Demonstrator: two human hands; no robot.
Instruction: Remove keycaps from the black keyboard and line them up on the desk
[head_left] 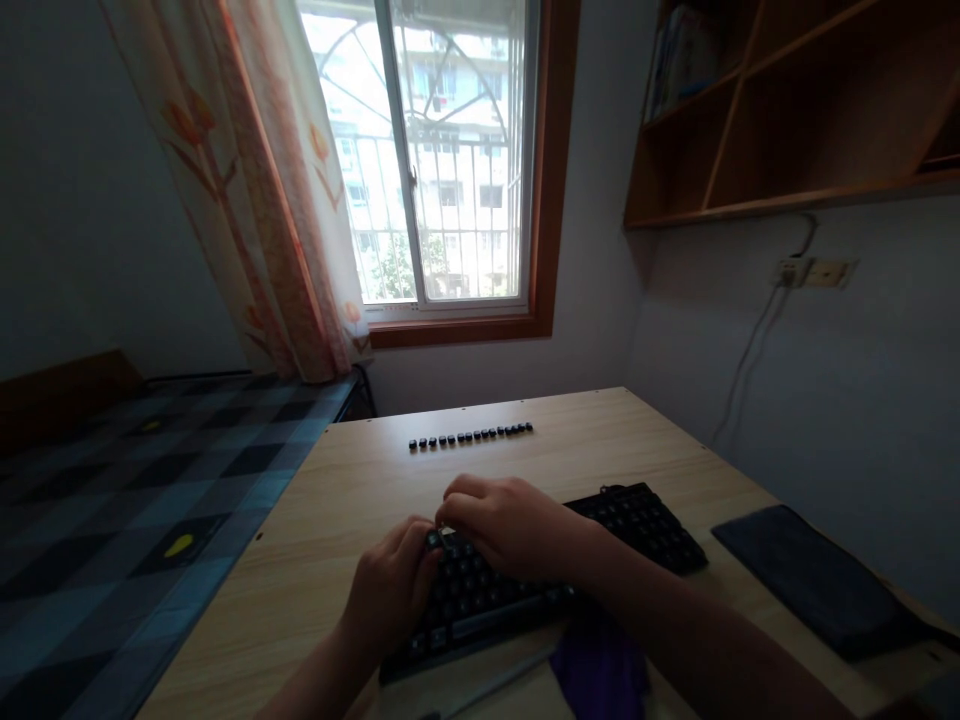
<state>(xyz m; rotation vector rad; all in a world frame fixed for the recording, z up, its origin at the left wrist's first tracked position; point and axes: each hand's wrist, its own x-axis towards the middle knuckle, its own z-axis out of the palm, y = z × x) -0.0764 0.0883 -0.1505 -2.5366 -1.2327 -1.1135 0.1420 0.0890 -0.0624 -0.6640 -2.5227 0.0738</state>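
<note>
A black keyboard (480, 590) lies at a slant on the wooden table, its top left corner partly covered by my hands. My left hand (394, 575) is closed around the keyboard's left end, the thumb near the front of its keys. Over the upper left keys, my right hand (510, 520) is bent in a pinch, the fingertips close to my left fingers. A small pale spot shows under those fingertips; what they pinch is hidden. Farther back, several black keycaps (476, 436) stand in a neat row.
In front of the keyboard are a purple cloth (600, 665) and a thin grey rod (499, 685). A dark flat pouch or mat (810, 580) lies at the table's right side. A bed with a checked cover (225, 510) adjoins the left edge. Shelves (787, 120) hang on the right wall.
</note>
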